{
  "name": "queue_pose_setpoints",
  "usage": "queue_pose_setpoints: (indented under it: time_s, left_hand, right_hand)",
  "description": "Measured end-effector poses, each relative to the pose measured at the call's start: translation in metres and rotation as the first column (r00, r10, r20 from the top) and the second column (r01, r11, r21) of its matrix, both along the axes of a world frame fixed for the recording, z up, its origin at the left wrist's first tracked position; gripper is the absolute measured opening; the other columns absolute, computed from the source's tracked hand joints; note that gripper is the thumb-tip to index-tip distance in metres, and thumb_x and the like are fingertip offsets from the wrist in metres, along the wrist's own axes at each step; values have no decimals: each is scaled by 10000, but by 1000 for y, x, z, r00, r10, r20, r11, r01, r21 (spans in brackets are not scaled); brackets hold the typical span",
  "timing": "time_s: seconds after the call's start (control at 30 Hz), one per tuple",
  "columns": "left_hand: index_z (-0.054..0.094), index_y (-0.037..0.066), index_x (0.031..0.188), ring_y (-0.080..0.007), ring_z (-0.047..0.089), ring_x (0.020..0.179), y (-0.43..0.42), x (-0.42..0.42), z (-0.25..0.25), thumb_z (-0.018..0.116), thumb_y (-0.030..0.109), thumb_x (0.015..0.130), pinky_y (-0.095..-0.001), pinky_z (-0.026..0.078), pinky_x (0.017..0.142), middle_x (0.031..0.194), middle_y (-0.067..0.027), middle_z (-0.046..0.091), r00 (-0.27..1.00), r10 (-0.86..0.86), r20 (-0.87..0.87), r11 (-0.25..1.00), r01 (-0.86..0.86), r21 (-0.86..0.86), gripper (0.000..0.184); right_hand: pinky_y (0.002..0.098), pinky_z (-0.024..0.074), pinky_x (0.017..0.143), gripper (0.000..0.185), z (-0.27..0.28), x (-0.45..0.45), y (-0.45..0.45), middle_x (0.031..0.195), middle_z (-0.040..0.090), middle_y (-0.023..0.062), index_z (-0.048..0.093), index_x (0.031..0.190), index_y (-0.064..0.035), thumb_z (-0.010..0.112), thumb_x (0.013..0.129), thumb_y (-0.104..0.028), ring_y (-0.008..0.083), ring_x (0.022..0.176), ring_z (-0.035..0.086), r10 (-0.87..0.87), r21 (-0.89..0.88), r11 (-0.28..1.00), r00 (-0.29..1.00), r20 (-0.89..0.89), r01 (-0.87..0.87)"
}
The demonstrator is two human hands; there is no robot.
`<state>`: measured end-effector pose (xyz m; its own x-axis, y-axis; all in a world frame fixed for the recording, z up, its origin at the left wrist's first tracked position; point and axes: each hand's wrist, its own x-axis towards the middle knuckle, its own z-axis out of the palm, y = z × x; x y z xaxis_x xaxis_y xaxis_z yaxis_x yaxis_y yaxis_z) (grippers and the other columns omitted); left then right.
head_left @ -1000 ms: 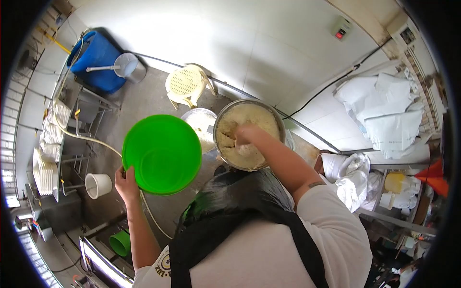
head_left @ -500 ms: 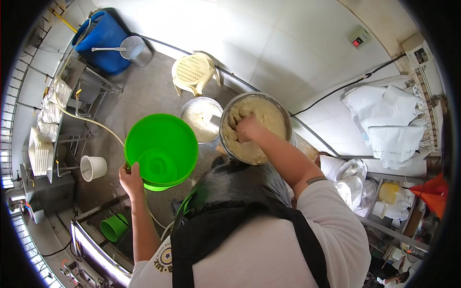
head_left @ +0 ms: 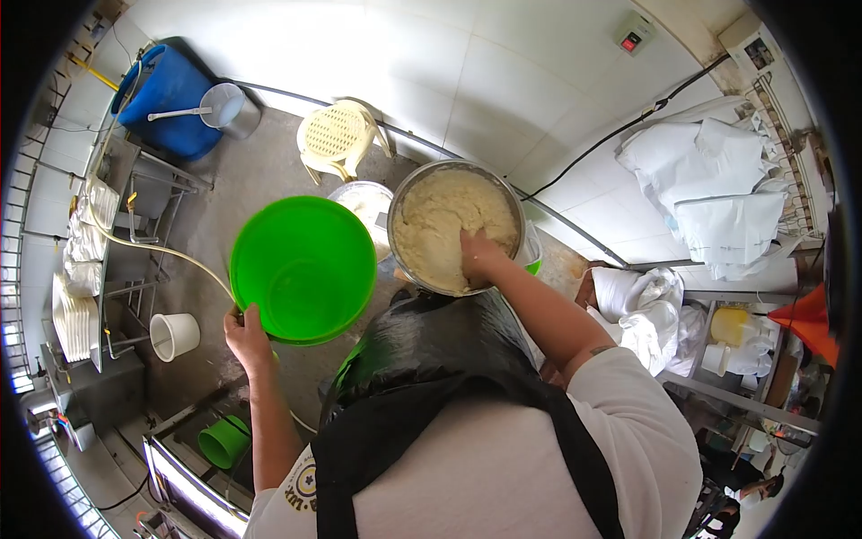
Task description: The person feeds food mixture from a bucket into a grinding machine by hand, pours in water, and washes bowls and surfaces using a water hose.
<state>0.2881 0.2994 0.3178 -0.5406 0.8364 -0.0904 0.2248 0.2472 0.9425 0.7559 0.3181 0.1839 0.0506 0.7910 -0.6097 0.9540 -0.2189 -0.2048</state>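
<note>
Across the mixture (head_left: 440, 207), the right hand (head_left: 482, 256) has moved from the far left part to the near right side, and the deep hollows seen half a second ago have given way to a smoother, lumpy surface.

Largest is the blue barrel (head_left: 171, 99), leaning at the far left by the wall. Next comes the pale yellow stool (head_left: 337, 135), standing on the floor beyond the containers. The bright green tub (head_left: 301, 260) is held up at the left, its open mouth towards the camera and nothing visible inside. To its right, the metal pot (head_left: 512, 193) sits just in front of the person's black apron (head_left: 431, 346), holding the pale mixture. A round container (head_left: 359, 184) with more pale stuff is partly hidden between tub and pot. Smaller still, a white bucket (head_left: 175, 337) stands on the floor to the left.

The left hand (head_left: 247, 341) grips the tub's near left edge, thumb over the rim, fingers curled mostly out of sight behind. The right hand's fingers point down into the mixture; how far they are open cannot be told.
</note>
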Motion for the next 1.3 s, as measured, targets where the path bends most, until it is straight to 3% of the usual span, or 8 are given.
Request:
queue_pose_setpoints:
  time_s: [0.13,0.27,0.43,0.67,0.77,0.87,1.03,1.3]
  left_hand:
    - [604,-89,1248,-134,639,876,-1,7,3,688,115,963,-290,526,773,1024,-87,684,998,-39,-45,999,39,-10,360]
    - [614,-85,1238,-132,640,875,-3,15,18,683,111,960,-287,524,765,1031,-87,686,995,-57,-83,998,56,-10,348]
    - [623,-82,1238,-137,641,881,0,15,22,691,119,952,-290,524,773,1038,-93,687,998,-46,-51,999,47,22,356]
    - [628,-85,1228,-143,649,850,-1,-10,6,695,131,945,-285,525,745,1041,-98,687,996,79,38,996,-81,41,362]
    - [604,-55,1241,-165,669,840,-12,-16,3,697,149,943,-298,533,687,1031,-94,682,987,119,110,993,-121,13,373]
    - [578,-27,1242,-164,668,727,-25,-22,-5,691,154,941,-308,523,545,987,-97,672,972,192,135,981,-185,-64,370]
    - [439,-54,1328,-243,706,757,-31,-49,-44,680,160,962,-380,605,541,1039,-165,664,927,260,271,947,-191,-257,487]
    - [576,-66,1109,-279,713,679,-41,-58,-59,659,130,962,-389,613,538,950,-177,688,815,409,411,905,-304,-298,258]
  right_hand:
    - [503,533,1021,773,-15,-15,24,1381,552,362,467,1439,23,785,775,-211,547,1183,628,-329,-16,939,886,-328,343]
    - [489,530,1025,678,36,-33,37,1326,617,305,544,1407,-30,750,812,-280,510,1188,629,-260,147,904,788,-558,402]
    - [765,321,1118,612,65,-76,35,1452,570,195,617,1416,-203,712,828,-346,477,1418,436,288,222,933,958,17,-284]
    - [817,232,1126,433,47,-45,20,1440,583,180,750,1272,-190,699,867,-336,453,1445,416,599,47,789,783,166,-613]
    - [752,303,1134,365,65,-12,25,1419,597,155,787,1194,-174,691,885,-343,436,1436,436,545,-92,838,827,138,-537]
    - [635,428,1102,474,80,17,15,1400,588,209,701,1325,-151,698,892,-344,440,1357,529,281,121,952,960,10,-280]
    - [506,508,1055,828,61,8,-12,1374,493,439,417,1539,-120,745,790,-248,528,1217,603,124,-46,991,990,-71,-127]
    - [500,537,994,747,-5,-57,5,1263,606,365,481,1403,-51,792,738,-190,527,1107,652,-373,-4,920,873,-314,392]
